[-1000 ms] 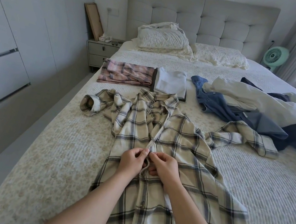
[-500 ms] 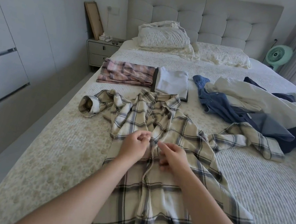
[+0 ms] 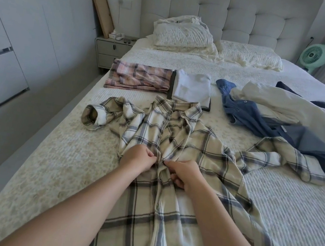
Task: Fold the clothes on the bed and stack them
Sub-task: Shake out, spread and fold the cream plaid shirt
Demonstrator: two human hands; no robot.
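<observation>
Both hands, left (image 3: 138, 157) and right (image 3: 185, 174), pinch the soft, limp shirt (image 3: 185, 147) at its button placket, the best hold.

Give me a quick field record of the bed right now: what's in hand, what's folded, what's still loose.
in hand: cream plaid shirt, spread flat, collar toward the headboard
left hand: pinching the shirt's front placket
right hand: pinching the placket's other edge
folded: pink plaid garment; white garment beside it, on something dark
loose: blue shirt, cream garment and dark navy cloth heaped on the right
stacked: plaid shirt not yet
</observation>
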